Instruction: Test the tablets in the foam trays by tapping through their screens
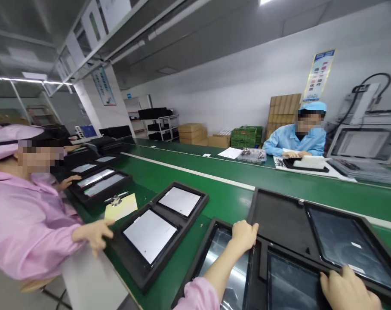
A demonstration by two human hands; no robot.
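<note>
My left hand (244, 236) is curled over the far rim of the nearer black foam tray (263, 262), its fingertips mostly hidden. Under my left forearm lies a glossy dark tablet-like screen panel (226, 267) in that tray; a second panel (294, 282) sits in the compartment to its right. My right hand (350, 289) is bent over the same tray's rim further right, cut off by the bottom of the view. Just behind, another black tray (277, 213) has one bare compartment on its left and a dark panel (353, 243) tilted on its right.
Left of me, a black tray (143, 275) carries two silver-backed panels. A co-worker in pink (30, 224) reaches beside it, near yellow paper (121, 207). Across the green bench (195, 172) sits a co-worker in blue (295, 140), with a plastic box of small parts (251, 155).
</note>
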